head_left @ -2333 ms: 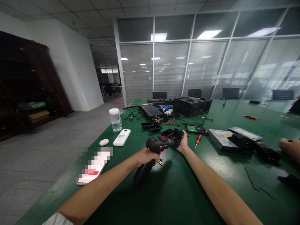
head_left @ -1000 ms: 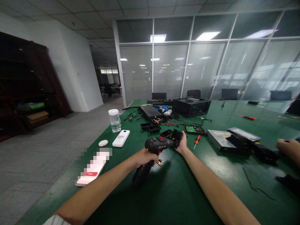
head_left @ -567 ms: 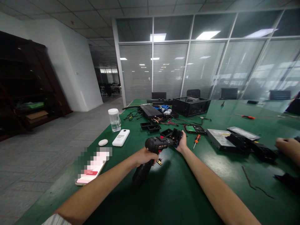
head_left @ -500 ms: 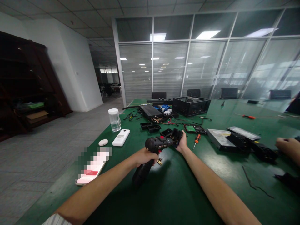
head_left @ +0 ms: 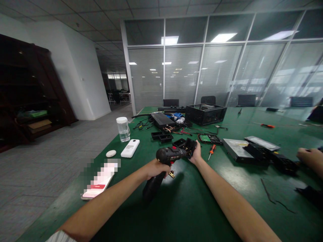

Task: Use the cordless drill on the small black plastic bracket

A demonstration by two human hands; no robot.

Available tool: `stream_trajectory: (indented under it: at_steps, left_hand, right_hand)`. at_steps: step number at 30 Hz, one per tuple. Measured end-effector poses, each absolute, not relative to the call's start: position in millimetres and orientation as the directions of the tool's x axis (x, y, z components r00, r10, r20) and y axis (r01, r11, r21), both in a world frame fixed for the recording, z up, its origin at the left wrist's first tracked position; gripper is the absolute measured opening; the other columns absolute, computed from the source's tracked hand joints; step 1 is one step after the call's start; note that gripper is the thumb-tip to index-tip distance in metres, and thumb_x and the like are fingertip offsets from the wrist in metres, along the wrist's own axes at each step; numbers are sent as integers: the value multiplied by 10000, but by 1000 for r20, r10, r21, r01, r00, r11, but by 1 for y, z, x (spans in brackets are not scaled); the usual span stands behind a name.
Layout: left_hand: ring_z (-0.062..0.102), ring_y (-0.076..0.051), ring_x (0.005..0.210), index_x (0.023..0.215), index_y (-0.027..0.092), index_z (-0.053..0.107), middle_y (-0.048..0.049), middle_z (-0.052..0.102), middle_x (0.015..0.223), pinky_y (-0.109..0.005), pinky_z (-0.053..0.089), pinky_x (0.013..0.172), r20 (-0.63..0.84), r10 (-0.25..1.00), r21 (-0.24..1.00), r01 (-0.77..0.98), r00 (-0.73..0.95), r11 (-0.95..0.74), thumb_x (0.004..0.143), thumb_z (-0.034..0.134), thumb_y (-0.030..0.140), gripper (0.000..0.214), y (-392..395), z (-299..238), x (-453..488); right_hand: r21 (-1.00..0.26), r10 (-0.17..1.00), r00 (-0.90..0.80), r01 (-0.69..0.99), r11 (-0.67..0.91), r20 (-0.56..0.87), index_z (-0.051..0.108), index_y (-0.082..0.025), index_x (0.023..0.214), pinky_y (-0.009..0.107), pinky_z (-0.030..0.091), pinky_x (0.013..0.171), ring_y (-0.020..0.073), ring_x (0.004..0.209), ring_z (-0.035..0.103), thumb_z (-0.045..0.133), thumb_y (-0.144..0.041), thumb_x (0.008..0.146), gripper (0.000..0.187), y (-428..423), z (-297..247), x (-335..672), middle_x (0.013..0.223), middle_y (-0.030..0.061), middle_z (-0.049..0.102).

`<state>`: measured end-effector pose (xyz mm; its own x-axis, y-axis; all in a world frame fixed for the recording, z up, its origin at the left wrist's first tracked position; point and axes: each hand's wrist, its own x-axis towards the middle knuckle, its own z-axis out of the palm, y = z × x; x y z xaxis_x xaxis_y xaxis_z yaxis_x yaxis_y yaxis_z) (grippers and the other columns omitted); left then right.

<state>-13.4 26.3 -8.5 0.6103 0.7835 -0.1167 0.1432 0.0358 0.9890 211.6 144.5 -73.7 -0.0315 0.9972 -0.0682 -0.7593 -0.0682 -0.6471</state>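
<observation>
My left hand (head_left: 154, 169) is wrapped round the grip of a black cordless electric screwdriver (head_left: 164, 164) with red markings, its nose pointing right into a small black plastic case (head_left: 189, 147). My right hand (head_left: 197, 155) grips that case and holds it tilted up on the green table (head_left: 191, 205). A small brass part (head_left: 172, 174) lies just below the tool. An orange-handled screwdriver (head_left: 211, 151) lies to the right of the case.
A phone (head_left: 97, 185), a white device (head_left: 130, 148), a white pebble-like object (head_left: 111, 153) and a water jug (head_left: 123, 128) line the left edge. Black trays (head_left: 162, 136), cables, a circuit board (head_left: 208, 138), a crate (head_left: 205, 113) and an optical drive (head_left: 239, 149) lie behind. Another person's hand (head_left: 309, 156) rests at right.
Almost nothing has changed; both hands keep the tool and the case in the same place, with only a slight shift of the camera.
</observation>
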Motion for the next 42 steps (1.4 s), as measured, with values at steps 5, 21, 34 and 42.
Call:
stream_trajectory:
  at_steps: [5,21,34,42]
  left_hand:
    - [459,-99,492,651,110,533,6,500,539,-236,359,490,-116,790,990,136,601,41,570,523,152,92,26,-8,-14]
    - [464,-101,495,637,110,539,5,504,531,-244,374,504,-116,794,990,131,597,47,570,541,163,85,26,-8,-14]
    - [465,-107,491,620,110,537,-2,506,527,-245,374,506,-98,790,989,144,605,13,577,522,160,67,28,-11,-15]
    - [469,-109,498,616,108,533,-7,505,545,-249,376,509,-106,794,988,152,598,17,579,509,150,61,30,-14,-15]
  right_hand:
    - [-658,997,-36,-750,-75,-72,593,-183,741,340,473,583,206,613,599,311,-590,732,495,143,-73,212,640,57,637]
    - [-666,997,-29,-743,-70,-72,595,-187,747,354,476,592,214,630,602,309,-586,733,492,143,-73,212,647,55,638]
    - [-658,998,-25,-750,-57,-58,600,-186,750,351,476,592,213,633,604,309,-572,749,484,142,-73,211,655,56,640]
    - [-661,997,-28,-748,-69,-73,604,-183,778,346,475,576,205,607,599,322,-579,734,488,149,-79,214,663,53,642]
